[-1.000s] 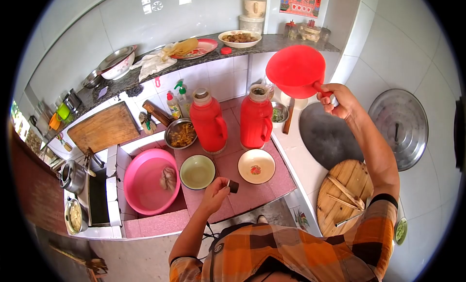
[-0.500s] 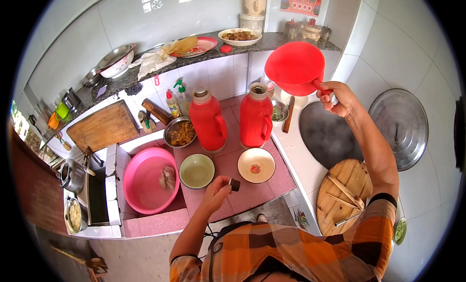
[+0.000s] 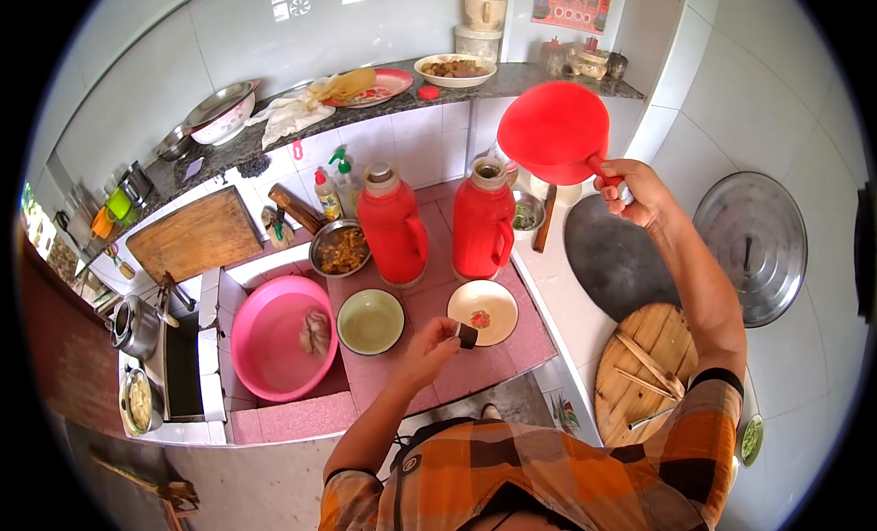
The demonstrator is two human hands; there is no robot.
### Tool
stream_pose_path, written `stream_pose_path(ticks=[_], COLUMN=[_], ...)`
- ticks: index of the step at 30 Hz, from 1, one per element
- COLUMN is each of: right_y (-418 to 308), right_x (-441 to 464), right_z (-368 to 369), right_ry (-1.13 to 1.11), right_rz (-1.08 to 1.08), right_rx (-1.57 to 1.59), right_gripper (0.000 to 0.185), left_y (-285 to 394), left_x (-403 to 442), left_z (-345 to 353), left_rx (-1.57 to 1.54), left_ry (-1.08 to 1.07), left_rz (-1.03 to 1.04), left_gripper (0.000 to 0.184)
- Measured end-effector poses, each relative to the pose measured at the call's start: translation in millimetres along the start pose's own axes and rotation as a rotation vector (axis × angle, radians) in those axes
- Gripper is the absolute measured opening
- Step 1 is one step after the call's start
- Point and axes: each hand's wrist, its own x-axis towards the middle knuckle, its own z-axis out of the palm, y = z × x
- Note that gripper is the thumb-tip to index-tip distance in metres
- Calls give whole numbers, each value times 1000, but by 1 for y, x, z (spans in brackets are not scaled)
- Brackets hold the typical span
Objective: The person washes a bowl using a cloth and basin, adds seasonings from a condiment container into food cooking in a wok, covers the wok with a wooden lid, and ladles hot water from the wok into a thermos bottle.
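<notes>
My right hand (image 3: 632,193) is raised and closed on the handle of a red water ladle (image 3: 554,129). The ladle's bowl is above and to the right of the right-hand red thermos flask (image 3: 484,222), whose mouth is uncovered. A dark brown stopper (image 3: 467,336) is pinched in the fingers of my left hand (image 3: 429,348), in front of a cream bowl (image 3: 481,313) with a red pattern inside. A second red thermos flask (image 3: 392,231) stands to the left, behind a pale green bowl (image 3: 370,323).
A pink basin (image 3: 260,367) with pale meat in it sits at left, near a bowl of brown food (image 3: 340,248). To the right are a large dark wok (image 3: 617,257), a round wooden board (image 3: 621,399) with sticks, and a metal lid (image 3: 751,248) against the wall.
My left hand has moved right and slightly up with the stopper, from between the two bowls to the cream bowl's near edge. The ladle has shifted only slightly.
</notes>
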Motion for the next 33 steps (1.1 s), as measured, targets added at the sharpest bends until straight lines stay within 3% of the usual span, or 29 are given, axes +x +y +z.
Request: stream_pose_path(ticks=[33], right_y=[-12], right_x=[7], right_z=[4], right_ry=[-14], right_rz=[-89], right_rx=[-54], right_gripper=[6], left_y=[3], left_x=[1], left_z=[8], left_rx=[9], left_ry=[-12], left_rz=[-5], left_gripper=[23])
